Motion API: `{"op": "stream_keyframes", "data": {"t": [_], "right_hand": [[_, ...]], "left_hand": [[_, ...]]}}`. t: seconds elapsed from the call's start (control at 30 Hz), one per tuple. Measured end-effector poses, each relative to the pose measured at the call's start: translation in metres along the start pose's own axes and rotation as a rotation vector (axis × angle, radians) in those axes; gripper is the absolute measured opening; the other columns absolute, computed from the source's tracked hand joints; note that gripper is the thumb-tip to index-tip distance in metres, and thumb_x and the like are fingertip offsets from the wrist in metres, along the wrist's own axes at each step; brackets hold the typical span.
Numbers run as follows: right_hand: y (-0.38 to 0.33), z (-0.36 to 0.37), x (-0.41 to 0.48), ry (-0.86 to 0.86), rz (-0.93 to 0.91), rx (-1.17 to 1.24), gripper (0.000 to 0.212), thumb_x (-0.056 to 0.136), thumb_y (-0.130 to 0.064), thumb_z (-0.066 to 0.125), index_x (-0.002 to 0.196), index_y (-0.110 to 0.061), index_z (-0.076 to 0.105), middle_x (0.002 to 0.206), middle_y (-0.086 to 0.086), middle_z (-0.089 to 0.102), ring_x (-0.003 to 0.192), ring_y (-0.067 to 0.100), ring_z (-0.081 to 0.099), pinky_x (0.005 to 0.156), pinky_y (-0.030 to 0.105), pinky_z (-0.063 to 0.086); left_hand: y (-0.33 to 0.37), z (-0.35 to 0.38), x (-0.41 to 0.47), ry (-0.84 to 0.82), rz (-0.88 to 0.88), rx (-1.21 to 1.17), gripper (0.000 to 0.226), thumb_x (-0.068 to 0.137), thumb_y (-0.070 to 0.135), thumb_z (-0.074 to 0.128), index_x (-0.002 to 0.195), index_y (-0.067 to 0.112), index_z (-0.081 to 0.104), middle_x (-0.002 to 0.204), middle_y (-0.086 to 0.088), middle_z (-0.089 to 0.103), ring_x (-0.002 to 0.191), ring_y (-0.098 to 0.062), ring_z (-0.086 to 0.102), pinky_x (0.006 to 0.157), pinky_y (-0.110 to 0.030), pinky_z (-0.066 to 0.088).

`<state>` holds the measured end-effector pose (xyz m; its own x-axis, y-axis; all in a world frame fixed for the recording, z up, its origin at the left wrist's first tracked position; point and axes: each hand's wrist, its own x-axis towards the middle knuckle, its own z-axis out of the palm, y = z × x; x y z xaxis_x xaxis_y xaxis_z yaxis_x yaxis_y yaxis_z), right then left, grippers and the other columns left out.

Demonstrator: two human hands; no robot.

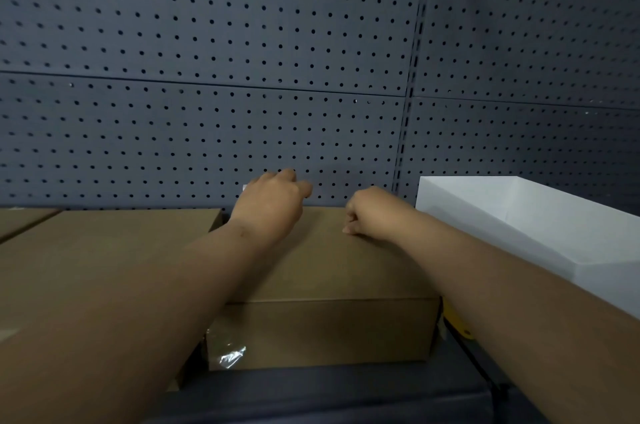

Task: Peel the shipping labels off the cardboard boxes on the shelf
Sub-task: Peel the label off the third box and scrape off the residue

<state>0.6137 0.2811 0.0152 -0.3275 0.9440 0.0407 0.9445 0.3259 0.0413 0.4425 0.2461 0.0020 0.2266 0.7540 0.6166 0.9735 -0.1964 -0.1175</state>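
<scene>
A brown cardboard box (322, 268) lies flat on the shelf in the middle of the view. My left hand (272, 204) reaches over its far edge with curled fingers. A small white sliver of a shipping label (244, 188) shows just left of that hand, which seems to pinch it; the rest of the label is hidden behind the hand. My right hand (372, 214) rests on the box top near the far edge, curled into a fist, with nothing visible in it.
A second cardboard box (104, 250) lies to the left, close beside the first. A white open box (540, 226) stands at the right, with a yellow object (455, 319) below it. Grey pegboard (242, 77) closes the back. Clear tape (230, 356) wrinkles on the box front.
</scene>
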Motion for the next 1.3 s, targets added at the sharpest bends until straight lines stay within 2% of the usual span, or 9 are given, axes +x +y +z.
{"op": "stream_keyframes", "data": {"t": [0.1,0.2,0.33,0.43,0.57,0.7,0.8,0.93,1.3], "right_hand": [[0.006,-0.003,0.005,-0.033,0.131,-0.034,0.032,0.093,-0.029,0.057,0.066,-0.011,0.051,0.073,0.003,0.051,0.068,0.019,0.051,0.071,0.031,0.041],[0.003,-0.003,0.006,-0.047,0.087,-0.010,0.022,0.093,-0.028,0.056,0.088,-0.008,0.063,0.080,0.001,0.051,0.081,0.019,0.051,0.074,0.028,0.039],[0.007,0.004,0.006,0.044,0.115,-0.040,0.032,0.092,-0.024,0.058,0.064,-0.011,0.050,0.068,0.002,0.048,0.069,0.020,0.049,0.066,0.029,0.042],[0.006,0.004,0.006,0.039,0.088,-0.015,0.022,0.091,-0.025,0.059,0.080,-0.006,0.063,0.073,0.002,0.051,0.069,0.019,0.051,0.068,0.030,0.044],[0.005,0.004,0.009,0.047,0.113,-0.032,0.030,0.092,-0.023,0.058,0.065,-0.010,0.052,0.065,0.000,0.046,0.064,0.018,0.048,0.067,0.030,0.042],[0.007,0.007,0.007,0.092,0.130,-0.028,0.020,0.092,-0.016,0.056,0.076,-0.006,0.060,0.064,0.000,0.044,0.069,0.020,0.051,0.066,0.030,0.042],[0.007,0.006,0.006,0.064,0.071,0.008,0.019,0.092,-0.022,0.057,0.083,-0.007,0.065,0.078,0.004,0.058,0.084,0.024,0.060,0.077,0.032,0.049],[0.010,0.007,0.008,0.093,0.101,-0.039,0.018,0.093,-0.018,0.057,0.090,-0.004,0.066,0.079,0.005,0.053,0.075,0.023,0.052,0.070,0.030,0.043],[0.000,0.004,0.012,0.053,0.135,-0.041,0.033,0.092,-0.021,0.058,0.063,-0.011,0.048,0.073,0.002,0.049,0.067,0.018,0.048,0.070,0.030,0.043]], "left_hand": [[0.002,0.001,-0.001,-0.010,-0.003,-0.002,0.030,0.096,0.007,0.042,0.120,0.017,0.057,0.113,-0.009,0.056,0.101,-0.029,0.054,0.083,-0.037,0.047],[0.002,0.003,-0.002,-0.016,0.000,-0.002,0.031,0.095,0.006,0.042,0.120,0.017,0.056,0.112,-0.008,0.056,0.099,-0.028,0.054,0.081,-0.036,0.046],[0.003,0.005,-0.001,-0.013,-0.001,-0.009,0.032,0.095,0.006,0.042,0.121,0.018,0.056,0.112,-0.008,0.056,0.101,-0.028,0.054,0.083,-0.037,0.046],[0.001,0.005,0.000,-0.017,-0.001,-0.012,0.032,0.095,0.006,0.042,0.122,0.018,0.056,0.113,-0.008,0.056,0.102,-0.028,0.054,0.084,-0.037,0.046],[0.001,0.004,0.000,-0.026,-0.004,-0.014,0.032,0.095,0.006,0.041,0.121,0.017,0.056,0.113,-0.008,0.055,0.102,-0.028,0.053,0.085,-0.037,0.046],[0.001,0.005,0.001,-0.022,0.000,-0.019,0.031,0.095,0.007,0.042,0.120,0.017,0.057,0.112,-0.008,0.056,0.101,-0.029,0.054,0.082,-0.036,0.046],[0.000,0.005,0.002,-0.028,0.002,-0.016,0.030,0.095,0.007,0.043,0.119,0.017,0.057,0.111,-0.008,0.056,0.100,-0.029,0.054,0.081,-0.036,0.046],[0.001,0.006,0.002,-0.038,-0.004,-0.021,0.031,0.096,0.006,0.042,0.120,0.017,0.057,0.113,-0.008,0.055,0.101,-0.029,0.053,0.084,-0.038,0.047],[0.002,0.010,0.003,-0.038,0.002,-0.025,0.032,0.095,0.006,0.042,0.120,0.018,0.057,0.114,-0.007,0.055,0.101,-0.028,0.053,0.085,-0.037,0.047]]}}
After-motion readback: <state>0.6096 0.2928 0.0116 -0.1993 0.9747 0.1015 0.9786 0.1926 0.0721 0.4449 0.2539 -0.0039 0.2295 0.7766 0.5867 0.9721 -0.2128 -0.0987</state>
